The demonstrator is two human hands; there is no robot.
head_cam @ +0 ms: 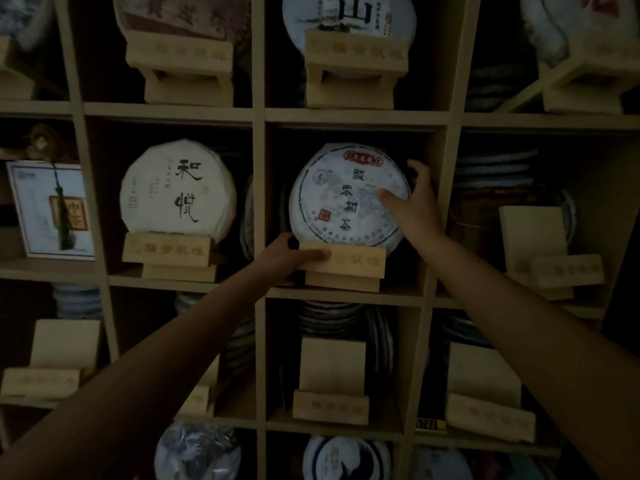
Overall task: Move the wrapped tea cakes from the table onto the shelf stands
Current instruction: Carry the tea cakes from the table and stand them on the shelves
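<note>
Right hand [414, 202] grips the tea cake [348, 197] at its right edge; left hand [289, 256] grips its wooden stand [344, 266], thumb across the front

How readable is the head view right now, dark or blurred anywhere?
Head view: dim overall, both forearms near-black; the centre tea cake and its wooden stand stay legible; the corners go soft and shelf lines bow from the wide lens; no glare.

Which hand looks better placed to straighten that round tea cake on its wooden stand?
Probably the right hand: its thumb and fingers already grip the tea cake's right edge. The left hand holds the wooden stand below, so it seems better kept there to steady it.
</note>
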